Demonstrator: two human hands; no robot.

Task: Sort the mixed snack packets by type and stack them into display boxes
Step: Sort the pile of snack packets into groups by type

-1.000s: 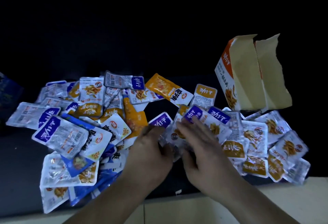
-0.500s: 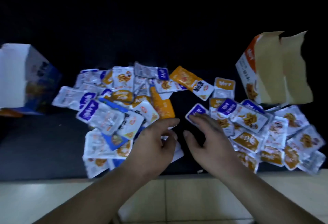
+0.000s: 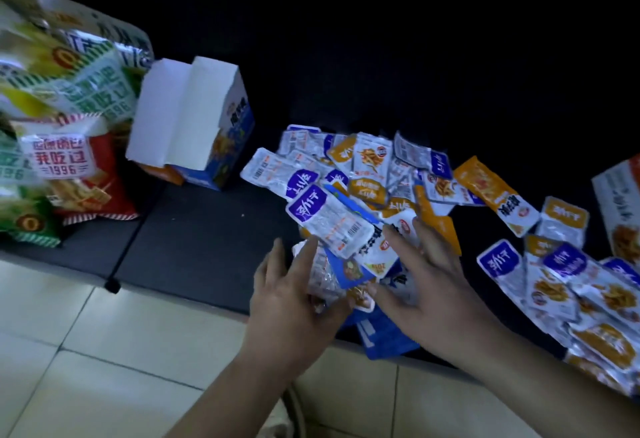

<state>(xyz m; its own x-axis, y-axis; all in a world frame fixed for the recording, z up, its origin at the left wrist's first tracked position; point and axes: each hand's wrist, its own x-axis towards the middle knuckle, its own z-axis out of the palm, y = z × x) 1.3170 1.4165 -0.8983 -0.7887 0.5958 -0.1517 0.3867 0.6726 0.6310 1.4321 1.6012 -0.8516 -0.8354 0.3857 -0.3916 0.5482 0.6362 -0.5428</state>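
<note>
A heap of small snack packets (image 3: 367, 174) in purple, orange, blue and silver lies on the dark mat (image 3: 194, 240). My left hand (image 3: 287, 295) is at the heap's near left edge, fingers pointing up, and its thumb pinches a few silver packets (image 3: 323, 281) against the palm. My right hand (image 3: 429, 281) lies spread and flat on the packets beside it, its thumb touching a blue packet (image 3: 349, 271). A purple-labelled packet (image 3: 329, 222) sits tilted on top between both hands. A white and blue display box (image 3: 194, 125) stands open at the left.
Large red and green snack bags (image 3: 65, 118) are stacked at the far left. More packets (image 3: 568, 285) spread to the right, and an orange display box (image 3: 620, 202) is cut off by the right edge. A pale tiled floor (image 3: 104, 351) borders the mat's near edge.
The view has swung left, bringing the blue box and big bags into sight. Both hands have moved left to the left heap, and the right hand has spread flat on it.
</note>
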